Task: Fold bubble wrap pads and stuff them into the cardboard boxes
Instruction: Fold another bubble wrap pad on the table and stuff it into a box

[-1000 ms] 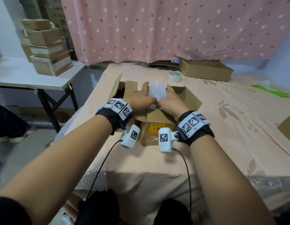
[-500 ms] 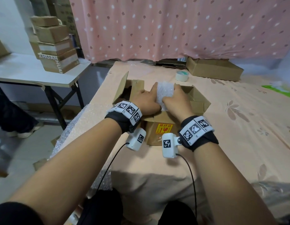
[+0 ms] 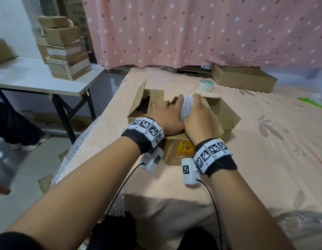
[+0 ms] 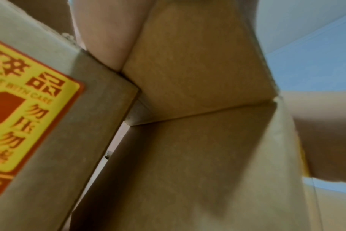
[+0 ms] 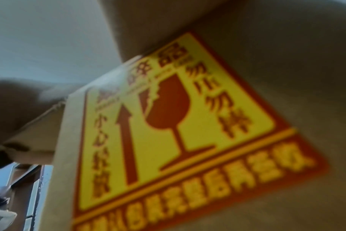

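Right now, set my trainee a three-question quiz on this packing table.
1. True or false: the open cardboard box carries a yellow and red fragile sticker.
2. What lies between the left hand and right hand?
A tape
B bubble wrap pad
C scissors
3. Fill in: the tape roll sits ____ the open box.

Key: 1 true; 2 B; 3 beyond.
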{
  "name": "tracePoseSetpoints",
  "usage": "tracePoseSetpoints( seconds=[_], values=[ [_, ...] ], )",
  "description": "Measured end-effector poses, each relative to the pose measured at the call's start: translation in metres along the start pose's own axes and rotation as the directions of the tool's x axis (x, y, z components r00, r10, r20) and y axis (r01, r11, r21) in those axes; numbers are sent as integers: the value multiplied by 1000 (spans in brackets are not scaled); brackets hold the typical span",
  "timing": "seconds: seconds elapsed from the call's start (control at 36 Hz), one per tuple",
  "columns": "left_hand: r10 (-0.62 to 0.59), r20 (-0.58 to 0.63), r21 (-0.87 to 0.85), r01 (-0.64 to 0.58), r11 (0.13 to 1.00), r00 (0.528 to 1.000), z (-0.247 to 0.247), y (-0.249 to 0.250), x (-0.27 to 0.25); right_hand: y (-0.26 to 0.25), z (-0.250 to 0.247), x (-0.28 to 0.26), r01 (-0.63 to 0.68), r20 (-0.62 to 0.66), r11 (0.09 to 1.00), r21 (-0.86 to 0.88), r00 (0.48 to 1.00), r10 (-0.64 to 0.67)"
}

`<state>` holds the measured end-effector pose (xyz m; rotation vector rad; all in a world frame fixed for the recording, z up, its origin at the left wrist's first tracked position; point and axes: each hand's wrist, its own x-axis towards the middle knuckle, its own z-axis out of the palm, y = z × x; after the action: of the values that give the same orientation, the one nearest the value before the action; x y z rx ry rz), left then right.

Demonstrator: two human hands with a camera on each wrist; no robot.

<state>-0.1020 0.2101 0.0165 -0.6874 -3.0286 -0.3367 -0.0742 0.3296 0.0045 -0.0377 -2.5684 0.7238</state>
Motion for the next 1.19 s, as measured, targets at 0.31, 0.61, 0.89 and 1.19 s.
tracePoseSetpoints(
  seconds=[0.31,0.61,0.89,1.19],
  values=[
    [-4,72,127,-6,992,997,-4,1,1,-2,-3,11,-87,198,996,23,977,80],
    [-70,-33,69,72,995,997,2,4,-4,-5,-6,3,-73,152,997,5,986,72],
    [-41,-26,-17,40,999,999,0,1,-9,-4,-2,0,-108,64,989,97,993,102],
    [-1,-97,-152,-14,988,995,0,-2,-7,-5,-4,-3,-109,-23,981,161,993,114]
  ],
)
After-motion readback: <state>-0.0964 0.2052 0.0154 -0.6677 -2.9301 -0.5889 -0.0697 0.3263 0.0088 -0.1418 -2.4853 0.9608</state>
